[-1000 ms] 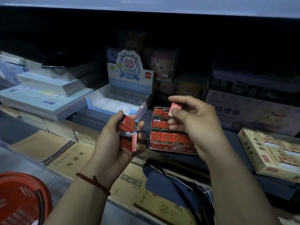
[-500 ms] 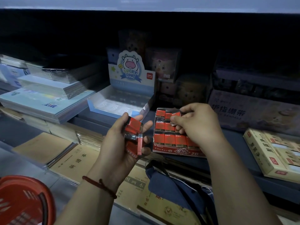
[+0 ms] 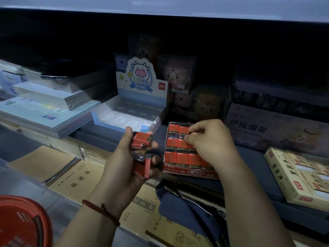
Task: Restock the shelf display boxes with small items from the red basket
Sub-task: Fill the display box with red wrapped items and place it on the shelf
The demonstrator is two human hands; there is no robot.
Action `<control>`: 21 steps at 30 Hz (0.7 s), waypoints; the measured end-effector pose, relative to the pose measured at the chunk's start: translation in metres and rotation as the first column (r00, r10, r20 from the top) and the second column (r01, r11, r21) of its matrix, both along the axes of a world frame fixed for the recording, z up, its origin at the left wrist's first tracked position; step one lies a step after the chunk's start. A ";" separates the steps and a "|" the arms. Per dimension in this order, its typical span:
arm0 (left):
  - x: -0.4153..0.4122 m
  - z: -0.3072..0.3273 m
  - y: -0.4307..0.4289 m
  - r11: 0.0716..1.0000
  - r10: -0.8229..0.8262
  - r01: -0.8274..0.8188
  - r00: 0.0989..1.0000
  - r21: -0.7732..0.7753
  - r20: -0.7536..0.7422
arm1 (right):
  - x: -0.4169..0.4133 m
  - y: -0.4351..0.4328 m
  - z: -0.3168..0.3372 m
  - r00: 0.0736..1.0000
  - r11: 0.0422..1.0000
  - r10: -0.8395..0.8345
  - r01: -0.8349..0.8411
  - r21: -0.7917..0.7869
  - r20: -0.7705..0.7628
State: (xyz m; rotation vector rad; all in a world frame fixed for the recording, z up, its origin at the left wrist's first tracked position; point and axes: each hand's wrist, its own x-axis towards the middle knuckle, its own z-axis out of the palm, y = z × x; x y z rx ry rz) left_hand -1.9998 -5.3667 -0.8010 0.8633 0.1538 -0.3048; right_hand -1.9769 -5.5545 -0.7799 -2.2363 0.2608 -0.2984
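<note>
Head view: the coming move turns on the short gap between your two hands. Your left grip (image 3: 128,157) is curled round a loose bundle of red erasers (image 3: 141,138), held up in front of the shelf. That stock lies just beside the left wall of the red display box (image 3: 185,158) and a little nearer to you. Your right grip (image 3: 211,141) hangs over the back right part of that box, thumb and forefinger curled close together above the far row. The light is dim and the fingers cover the spot, so I cannot tell whether an eraser sits between them. The box lies flat on the shelf with its long axis running away from you. Erasers are packed in rows across it, and the front rows look full. Any free slot is probably at the back right, so your right grip is the nearer one for placing and would reach left for the next piece.

Nothing stands between the hands. The Lucky Cow box (image 3: 128,120) sits behind the left grip and a finger-bandage carton (image 3: 267,129) behind the right. A blue bag (image 3: 187,207) lies below the shelf edge in front. The red basket (image 3: 21,221) is at the bottom left, well apart from the box
</note>
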 end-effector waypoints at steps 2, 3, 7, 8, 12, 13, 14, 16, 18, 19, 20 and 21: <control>0.000 0.000 0.001 1.000 -0.005 0.005 1.000 -0.003 0.001 | 0.000 -0.001 0.000 1.000 1.000 -0.007 0.007 0.003 0.008; 0.000 0.000 0.001 1.000 -0.005 0.005 1.000 -0.003 -0.002 | 0.000 0.000 0.000 1.000 1.000 -0.019 0.020 -0.007 0.018; 0.000 0.002 -0.001 1.000 0.000 0.000 1.000 -0.007 -0.014 | 0.005 0.006 -0.002 0.997 0.996 -0.062 0.065 -0.059 0.056; 0.001 0.002 -0.001 1.000 -0.001 0.001 1.000 -0.012 -0.013 | 0.005 0.007 -0.003 0.996 0.995 -0.067 0.072 -0.075 0.062; 0.002 0.002 0.001 1.000 -0.018 0.018 1.000 -0.014 -0.006 | 0.003 0.009 -0.001 0.996 0.995 -0.042 0.049 -0.087 0.078; 0.002 0.002 0.002 1.000 -0.017 0.017 1.000 -0.005 -0.006 | 0.002 0.011 0.000 0.995 0.996 -0.024 0.032 -0.080 0.099; 0.002 0.002 0.002 1.000 -0.014 0.014 1.000 0.004 -0.008 | 0.000 0.013 0.002 0.992 0.997 0.001 0.009 -0.079 0.125; 0.003 0.002 0.001 1.000 -0.010 0.011 1.000 0.011 -0.013 | -0.005 0.020 0.008 0.981 0.994 0.094 -0.084 -0.064 0.172; 0.003 0.003 0.001 1.000 -0.018 0.018 1.000 0.016 0.003 | -0.013 0.028 0.015 0.961 0.976 0.212 -0.219 0.017 0.179; 0.003 0.003 0.001 1.000 -0.025 0.025 1.000 0.018 0.016 | -0.016 0.033 0.018 0.955 0.965 0.249 -0.259 0.043 0.163; 0.003 0.003 0.001 0.999 -0.031 0.030 0.999 0.021 0.030 | -0.019 0.036 0.020 0.950 0.958 0.276 -0.285 0.047 0.144; 0.001 0.004 0.001 0.999 -0.036 0.035 0.998 0.026 0.044 | -0.021 0.039 0.020 0.947 0.953 0.294 -0.301 0.036 0.131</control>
